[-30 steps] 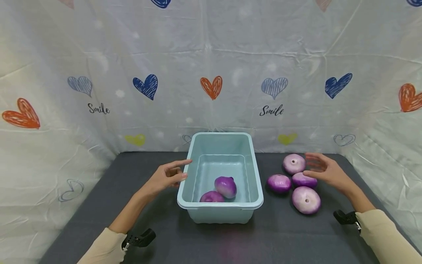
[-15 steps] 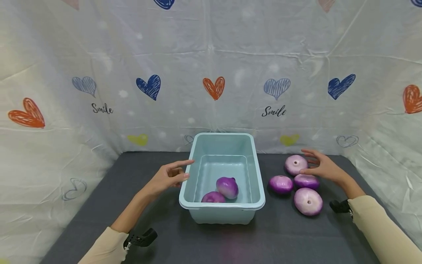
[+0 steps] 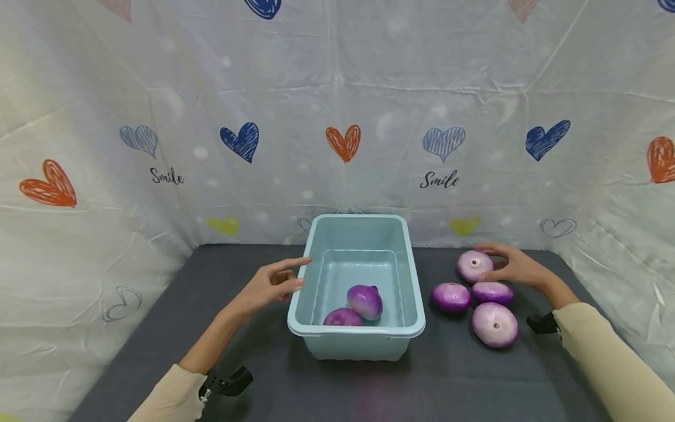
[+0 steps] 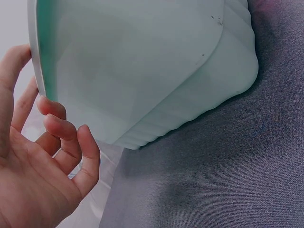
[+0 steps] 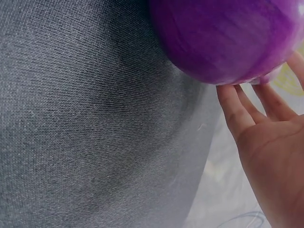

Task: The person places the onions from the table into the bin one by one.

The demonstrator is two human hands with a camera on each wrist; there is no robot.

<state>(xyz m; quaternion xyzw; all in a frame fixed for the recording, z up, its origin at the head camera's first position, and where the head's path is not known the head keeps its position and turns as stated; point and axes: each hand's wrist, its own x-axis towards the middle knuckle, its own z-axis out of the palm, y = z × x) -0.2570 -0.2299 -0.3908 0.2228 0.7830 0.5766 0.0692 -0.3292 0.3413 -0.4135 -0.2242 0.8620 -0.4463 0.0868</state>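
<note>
In the head view, my left hand (image 3: 274, 281) is at the left rim of a pale blue plastic bin (image 3: 355, 346). Its index finger reaches the rim nearly straight, and the thumb is near the bin's outer side. The left wrist view shows the other fingers loosely bent beside the bin wall (image 4: 133, 57). Two purple onions, one at the front (image 3: 341, 317) and one leaning behind it (image 3: 365, 302), lie in the bin. On the right, my right hand (image 3: 519, 269) holds the rearmost onion (image 3: 473, 265), fingers over its top and thumb at its right side.
Beside the held onion lie a middle onion (image 3: 493, 292), a left onion (image 3: 450, 297) and a larger front onion (image 3: 495, 324) on the dark grey tabletop (image 3: 316, 392). A white curtain (image 3: 390, 82) with printed hearts hangs behind the table.
My right hand has moved left and come onto the rearmost onion, its fingers reaching over it. The left hand stays at the bin rim. The view has shifted slightly.
</note>
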